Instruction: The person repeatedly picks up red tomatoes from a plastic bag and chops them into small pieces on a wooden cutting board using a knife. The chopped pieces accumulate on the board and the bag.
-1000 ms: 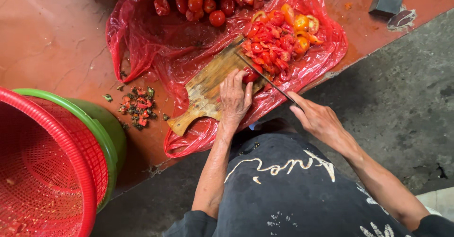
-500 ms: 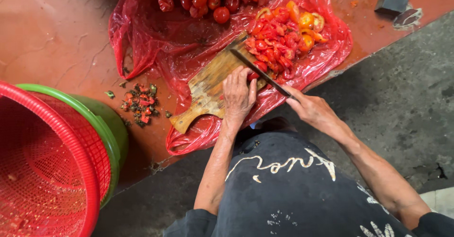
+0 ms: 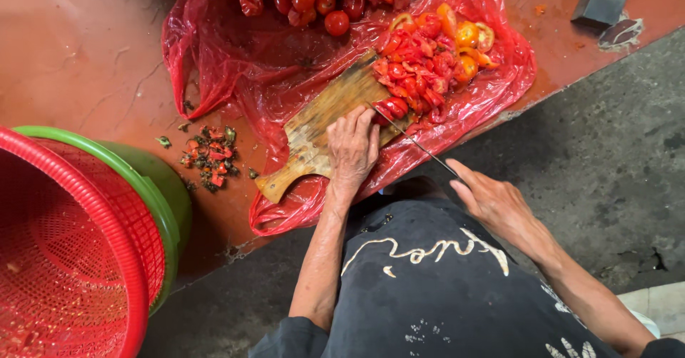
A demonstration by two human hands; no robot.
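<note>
Looking down from the head camera, I see the biggest thing first: a red mesh basket [image 3: 68, 258] filling the lower left of the frame, nested inside a green tub [image 3: 153, 187] whose rim shows around it. Next in size is the red plastic sheet [image 3: 228, 58] spread over the reddish floor across the upper middle. On it, at the top edge, lies a heap of whole red peppers [image 3: 314, 1], and to the right of centre a pile of cut red and orange pepper pieces [image 3: 428, 54]. A wooden cutting board [image 3: 321, 126] lies slantwise on the sheet at the centre, its handle pointing to the lower left.

My left hand [image 3: 353, 151] rests flat on the board, fingers curled down onto a red pepper [image 3: 391, 108] at the board's right edge, pinning it in place. My right hand [image 3: 496, 201], right of centre, is closed round the handle of a knife [image 3: 410, 138]; the thin blade runs up and left to the pepper, just beside the left fingertips.

Left of the board's handle, a small scatter of green stems and red scraps [image 3: 210, 158] lies on the bare floor.
</note>
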